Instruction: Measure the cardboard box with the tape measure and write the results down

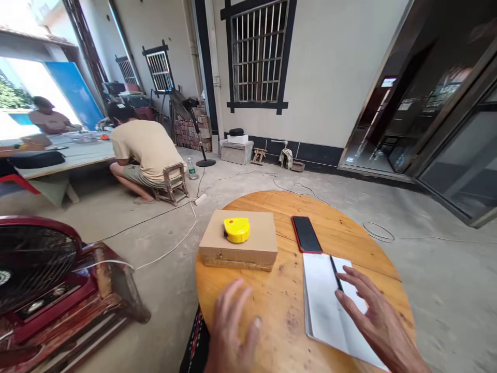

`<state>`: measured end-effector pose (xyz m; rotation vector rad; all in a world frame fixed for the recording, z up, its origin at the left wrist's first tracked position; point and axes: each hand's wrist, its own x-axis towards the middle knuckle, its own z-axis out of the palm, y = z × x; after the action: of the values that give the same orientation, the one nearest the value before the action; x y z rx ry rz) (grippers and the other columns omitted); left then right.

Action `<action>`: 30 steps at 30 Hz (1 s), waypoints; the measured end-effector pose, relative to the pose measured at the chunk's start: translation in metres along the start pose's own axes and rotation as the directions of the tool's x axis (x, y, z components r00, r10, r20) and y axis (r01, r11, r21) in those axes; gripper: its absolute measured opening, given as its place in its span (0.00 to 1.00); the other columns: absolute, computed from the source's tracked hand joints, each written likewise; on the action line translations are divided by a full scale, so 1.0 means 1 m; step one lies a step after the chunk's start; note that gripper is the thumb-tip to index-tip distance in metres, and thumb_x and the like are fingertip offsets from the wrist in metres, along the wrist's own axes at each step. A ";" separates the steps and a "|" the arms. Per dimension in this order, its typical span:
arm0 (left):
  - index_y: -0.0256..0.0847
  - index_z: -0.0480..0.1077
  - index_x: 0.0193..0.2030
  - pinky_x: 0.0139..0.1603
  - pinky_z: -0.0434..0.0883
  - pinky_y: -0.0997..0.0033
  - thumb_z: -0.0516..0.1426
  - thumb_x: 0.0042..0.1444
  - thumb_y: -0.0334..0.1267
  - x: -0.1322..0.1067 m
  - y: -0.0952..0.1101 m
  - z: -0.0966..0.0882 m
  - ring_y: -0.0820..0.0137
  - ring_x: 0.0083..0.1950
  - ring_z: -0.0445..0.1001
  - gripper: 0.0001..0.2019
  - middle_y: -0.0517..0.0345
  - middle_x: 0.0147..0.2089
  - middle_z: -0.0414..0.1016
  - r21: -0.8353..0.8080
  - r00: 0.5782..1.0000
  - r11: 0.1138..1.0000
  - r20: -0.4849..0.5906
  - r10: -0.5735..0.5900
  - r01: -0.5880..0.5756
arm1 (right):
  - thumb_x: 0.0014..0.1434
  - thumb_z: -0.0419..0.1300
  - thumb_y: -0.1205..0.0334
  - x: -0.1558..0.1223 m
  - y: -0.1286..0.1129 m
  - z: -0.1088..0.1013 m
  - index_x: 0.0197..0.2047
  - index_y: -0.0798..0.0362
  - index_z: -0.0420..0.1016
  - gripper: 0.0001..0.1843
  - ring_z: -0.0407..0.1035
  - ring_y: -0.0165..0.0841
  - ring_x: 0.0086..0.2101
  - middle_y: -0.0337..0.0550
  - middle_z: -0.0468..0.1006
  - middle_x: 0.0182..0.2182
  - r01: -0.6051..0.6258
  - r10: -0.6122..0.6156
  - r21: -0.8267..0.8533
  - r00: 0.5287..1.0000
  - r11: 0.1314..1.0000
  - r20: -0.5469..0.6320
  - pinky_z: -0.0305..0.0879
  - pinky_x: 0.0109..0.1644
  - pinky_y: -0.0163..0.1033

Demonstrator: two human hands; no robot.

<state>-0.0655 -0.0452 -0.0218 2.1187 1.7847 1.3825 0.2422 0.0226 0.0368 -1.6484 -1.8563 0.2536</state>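
Note:
My left hand, a little blurred, is raised over the near left of the round wooden table, fingers apart and holding nothing. Ahead of it sits a closed brown cardboard box, with a yellow tape measure on top. My right hand is over the white paper, its thumb and fingers spread. A black pen lies on the paper by the thumb and fingertips; whether they touch it I cannot tell. Beyond the paper is a phone with a red edge.
A dark red fan stands at the left by a worn wooden chair. Cables run over the concrete floor. Farther off, a person sits on a low chair at a large table, with another person behind it.

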 end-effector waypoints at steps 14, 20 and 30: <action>0.39 0.65 0.62 0.62 0.64 0.58 0.52 0.62 0.52 0.125 -0.094 -0.039 0.57 0.62 0.68 0.26 0.46 0.62 0.69 -0.552 0.825 0.666 0.074 -0.561 0.502 | 0.50 0.66 0.50 0.120 -0.214 0.100 0.62 0.58 0.65 0.40 0.67 0.55 0.54 0.61 0.73 0.55 0.411 -0.377 -0.037 0.866 0.911 0.327 0.59 0.57 0.59; 0.39 0.64 0.64 0.63 0.63 0.59 0.51 0.63 0.47 0.113 -0.077 -0.044 0.57 0.64 0.66 0.25 0.48 0.63 0.68 -0.624 0.873 0.646 0.128 -0.470 0.439 | 0.53 0.64 0.47 0.089 -0.168 0.075 0.57 0.49 0.68 0.30 0.71 0.44 0.48 0.47 0.76 0.51 0.032 -0.052 0.682 0.999 0.731 0.009 0.68 0.49 0.46; 0.40 0.61 0.64 0.58 0.68 0.60 0.58 0.55 0.50 -0.017 -0.061 -0.022 0.53 0.63 0.68 0.31 0.47 0.61 0.70 -0.391 0.760 0.701 -0.004 -0.650 0.597 | 0.59 0.57 0.46 -0.003 -0.120 0.043 0.51 0.46 0.75 0.21 0.76 0.46 0.47 0.45 0.80 0.48 -0.223 0.427 0.968 0.891 0.112 0.155 0.71 0.54 0.54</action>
<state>-0.1258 -0.0490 -0.0520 1.0780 1.8433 1.5136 0.1192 0.0071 0.0658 -0.9638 -0.6758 1.2059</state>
